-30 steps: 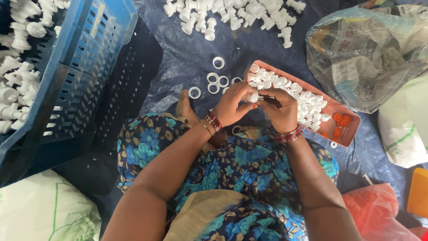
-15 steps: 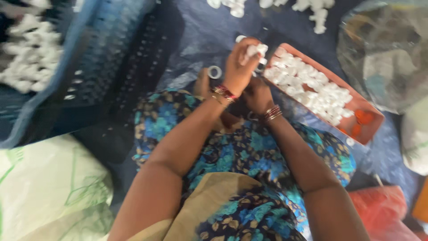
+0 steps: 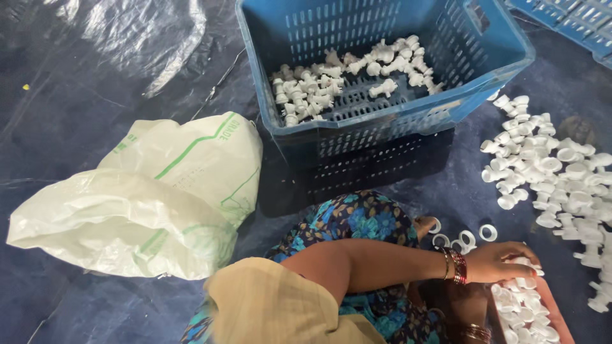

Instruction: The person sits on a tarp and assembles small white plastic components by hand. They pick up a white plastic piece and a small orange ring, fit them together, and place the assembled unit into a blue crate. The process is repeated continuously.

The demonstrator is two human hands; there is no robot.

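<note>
Since half a second ago the view has swung away to the left: the blue slatted plastic crate (image 3: 382, 95) that sat at the far left edge now fills the far middle, and the person's hands have slid down into the near right corner. Then the left hand was lifted with a white piece held over the tray; now the left hand (image 3: 503, 262) lies low, palm down, fingers spread a little over the small white plastic caps (image 3: 519, 306) heaped in the reddish-brown shallow tray (image 3: 553, 312). It touches them, but whether it has pinched one I cannot tell. Of the right hand I see only a bangled wrist (image 3: 477, 332) at the bottom edge; the fingers are out of sight, so its state cannot be told.

Just beyond the left hand a few white plastic rings (image 3: 460, 239) lie on the dark blue plastic floor sheet (image 3: 95, 95), beside the knee in blue flowered cloth (image 3: 357, 220). Farther right, a loose pile of white plastic fittings (image 3: 554, 172) spreads over the sheet. Inside the crate, a modest scatter of white moulded pieces (image 3: 344, 79) covers only part of the bottom. To the left slumps a white woven sack with green stripes (image 3: 153, 197).

Judging by this, the work is well short of done: the tray and floor pile remain full, the crate mostly bare.
</note>
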